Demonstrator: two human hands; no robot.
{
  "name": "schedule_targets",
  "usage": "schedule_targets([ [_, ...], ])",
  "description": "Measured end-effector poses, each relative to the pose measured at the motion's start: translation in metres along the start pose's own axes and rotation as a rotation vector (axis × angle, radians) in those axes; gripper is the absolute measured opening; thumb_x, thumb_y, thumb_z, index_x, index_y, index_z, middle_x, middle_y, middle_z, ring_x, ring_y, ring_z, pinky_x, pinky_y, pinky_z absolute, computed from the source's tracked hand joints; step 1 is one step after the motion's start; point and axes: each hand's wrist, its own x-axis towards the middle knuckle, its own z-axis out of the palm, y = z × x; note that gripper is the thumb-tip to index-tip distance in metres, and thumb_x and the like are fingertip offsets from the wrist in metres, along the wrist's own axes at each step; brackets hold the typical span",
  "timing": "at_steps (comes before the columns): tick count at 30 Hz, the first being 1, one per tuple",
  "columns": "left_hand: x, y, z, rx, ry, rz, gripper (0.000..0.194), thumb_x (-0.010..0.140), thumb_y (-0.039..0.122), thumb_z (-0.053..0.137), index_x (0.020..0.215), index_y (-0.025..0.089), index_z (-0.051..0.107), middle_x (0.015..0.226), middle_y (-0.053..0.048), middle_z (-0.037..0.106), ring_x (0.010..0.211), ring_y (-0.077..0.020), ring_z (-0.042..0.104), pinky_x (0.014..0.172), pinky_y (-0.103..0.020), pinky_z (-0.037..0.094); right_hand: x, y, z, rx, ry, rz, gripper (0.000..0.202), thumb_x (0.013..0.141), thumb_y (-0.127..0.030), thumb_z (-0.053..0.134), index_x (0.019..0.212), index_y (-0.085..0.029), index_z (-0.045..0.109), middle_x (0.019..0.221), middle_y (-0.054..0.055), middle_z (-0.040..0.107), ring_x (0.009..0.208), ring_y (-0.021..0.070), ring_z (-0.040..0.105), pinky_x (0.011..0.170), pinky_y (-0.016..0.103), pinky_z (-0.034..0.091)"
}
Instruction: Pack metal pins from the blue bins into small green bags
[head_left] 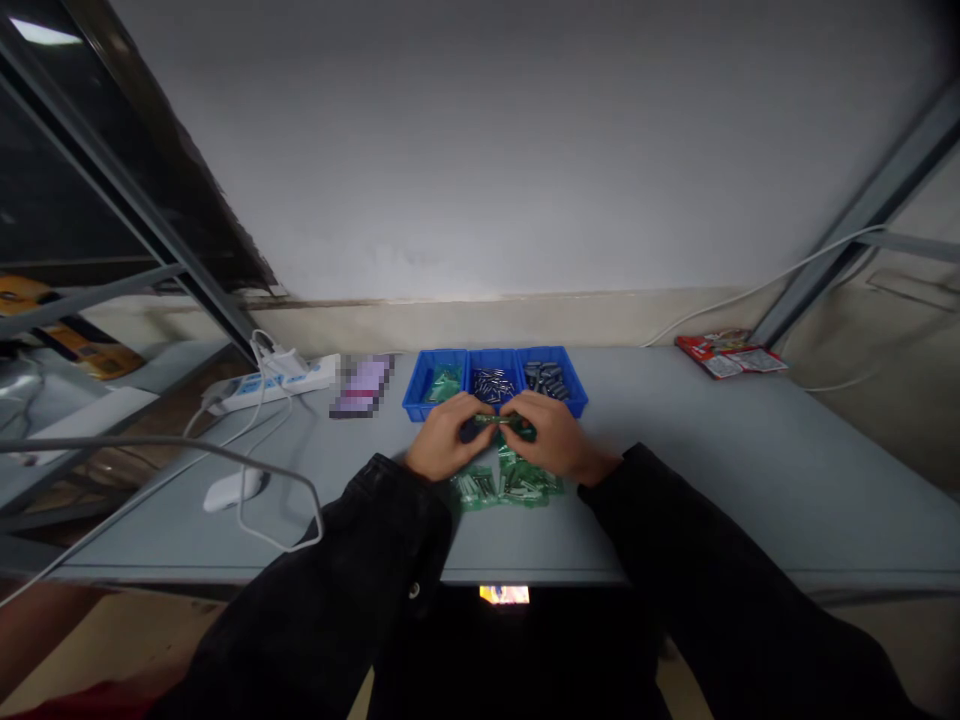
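Note:
Both hands meet in front of the blue bins, holding a small green plastic bag between them. My left hand (447, 436) pinches one end of the green bag (495, 420), and my right hand (549, 432) pinches the other. On the table just below lie several green bags (525, 484) with small elongated pieces inside. Beyond my fingers, the left blue bin (414, 396) contains green bags. Small shiny metal pins (493, 384) fill the middle bin, and dark grey cylindrical pieces (547, 380) the right one. My fingers partly cover the bag.
To the left are a phone (363, 386), a white power strip (315, 376) with plugs, and a white charger-like object (232, 490) with looping cables (279, 540). A red packet (730, 354) lies at the back right. A yellow power tool (105, 355) rests further left, beyond the grey frame.

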Motion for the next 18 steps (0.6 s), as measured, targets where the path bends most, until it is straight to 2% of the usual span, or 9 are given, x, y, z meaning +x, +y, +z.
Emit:
schedule_targets([
  [4,-0.0005,-0.0013,0.0001,0.003,0.005,-0.006,0.012,0.093,0.025,0.062,0.102,0.018,0.066,0.092,-0.005,0.069,0.086,-0.0193,0.062,0.08,-0.034,0.051,0.0017,-0.0018,-0.0016,0.014,0.047,-0.009,0.012,0.087,-0.012,0.057,0.094,-0.021,0.06,0.089,0.004,0.067,0.083,0.0192,0.061,0.076,0.033,0.05],
  [13,-0.0021,-0.0048,0.0025,0.035,-0.008,-0.011,0.009,0.088,0.021,0.064,0.097,0.018,0.065,0.089,-0.004,0.068,0.083,-0.019,0.062,0.078,-0.033,0.051,-0.0005,0.0037,0.0047,0.0,-0.008,-0.017,0.013,0.086,-0.014,0.059,0.096,-0.022,0.061,0.093,0.004,0.066,0.09,0.02,0.062,0.08,0.034,0.052],
  [18,-0.0027,-0.0049,0.0029,0.015,-0.023,-0.014,0.009,0.092,0.022,0.064,0.1,0.017,0.065,0.09,-0.003,0.068,0.079,-0.0166,0.063,0.076,-0.031,0.051,-0.0013,0.0069,0.0062,-0.02,0.003,0.006,0.011,0.085,-0.015,0.061,0.093,-0.022,0.062,0.091,0.004,0.067,0.089,0.0198,0.063,0.081,0.034,0.052],
])
